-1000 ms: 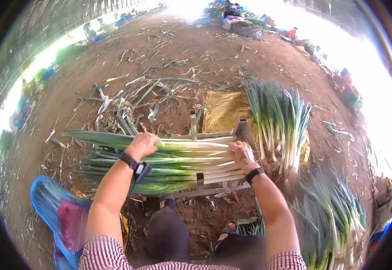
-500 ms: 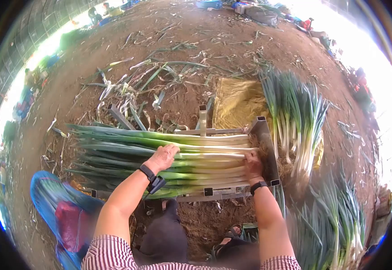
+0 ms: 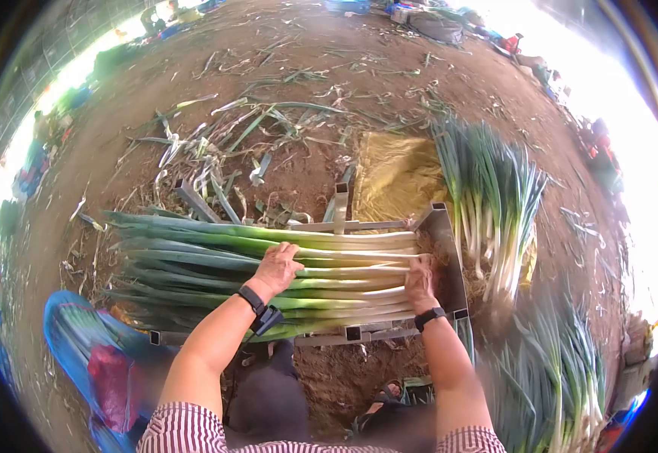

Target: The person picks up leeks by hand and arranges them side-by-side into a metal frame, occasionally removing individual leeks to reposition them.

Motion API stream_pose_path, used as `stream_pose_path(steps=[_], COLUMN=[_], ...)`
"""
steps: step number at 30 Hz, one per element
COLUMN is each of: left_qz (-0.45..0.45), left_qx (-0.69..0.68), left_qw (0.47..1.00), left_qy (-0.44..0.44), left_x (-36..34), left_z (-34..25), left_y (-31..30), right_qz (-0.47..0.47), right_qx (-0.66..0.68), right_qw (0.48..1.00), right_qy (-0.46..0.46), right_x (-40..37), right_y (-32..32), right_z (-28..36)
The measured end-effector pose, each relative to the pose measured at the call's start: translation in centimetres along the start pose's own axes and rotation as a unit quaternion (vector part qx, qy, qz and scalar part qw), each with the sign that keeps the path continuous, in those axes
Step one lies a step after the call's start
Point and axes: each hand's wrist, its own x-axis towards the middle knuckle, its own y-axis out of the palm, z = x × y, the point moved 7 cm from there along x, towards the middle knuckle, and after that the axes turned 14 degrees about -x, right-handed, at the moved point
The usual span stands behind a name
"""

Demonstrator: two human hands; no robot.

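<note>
Atop one leek stack, left hand, right hand, two grips released, flat.

Two hands, three leek piles

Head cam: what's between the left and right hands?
In the head view, only the white stalks of the long green-and-white leeks, stacked in the grey metal frame, fill the gap between the left hand and right hand; both hands touch them.

Bare dirt floor with scattered leaf trimmings, glaring daylight at the edges.
</note>
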Motion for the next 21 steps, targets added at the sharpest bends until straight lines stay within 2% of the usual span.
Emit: stream_pose_path(steps=[2, 4, 7, 9, 14, 17, 19, 21], left_qz=[0.009, 0.035, 0.106, 0.134, 0.02, 0.06, 0.058, 0.035], left_qx=[0.057, 0.068, 0.026, -0.024, -0.014, -0.029, -0.021, -0.019], left_qw=[0.998, 0.997, 0.99, 0.986, 0.998, 0.998, 0.998, 0.999], left_qy=[0.012, -0.028, -0.087, -0.098, 0.061, -0.012, -0.005, 0.015], left_x=[0.1, 0.3, 1.2, 1.2, -0.5, -0.7, -1.6, -1.9], left_z=[0.7, 0.5, 1.9, 2.5, 0.4, -0.1, -0.7, -0.5], left_y=[0.7, -0.3, -0.2, 0.2, -0.8, -0.6, -0.7, -0.4], right_qz=[-0.058, -0.102, -0.02, -0.026, -0.02, 0.023, 0.036, 0.036], right_qx=[0.024, 0.053, 0.117, 0.121, 0.129, 0.137, 0.151, 0.101], right_qw=[0.998, 0.993, 0.992, 0.992, 0.991, 0.99, 0.988, 0.994], right_qy=[-0.024, -0.029, -0.046, -0.033, -0.013, 0.007, 0.018, 0.01], right_x=[0.9, 1.2, 1.1, 1.0, 0.9, 1.8, 1.8, 1.6], right_y=[-1.3, -1.3, 0.3, 0.9, 0.9, 2.7, 3.1, 3.1], right_z=[1.2, 1.4, 0.1, -0.2, -1.2, -1.4, -1.6, -1.5])
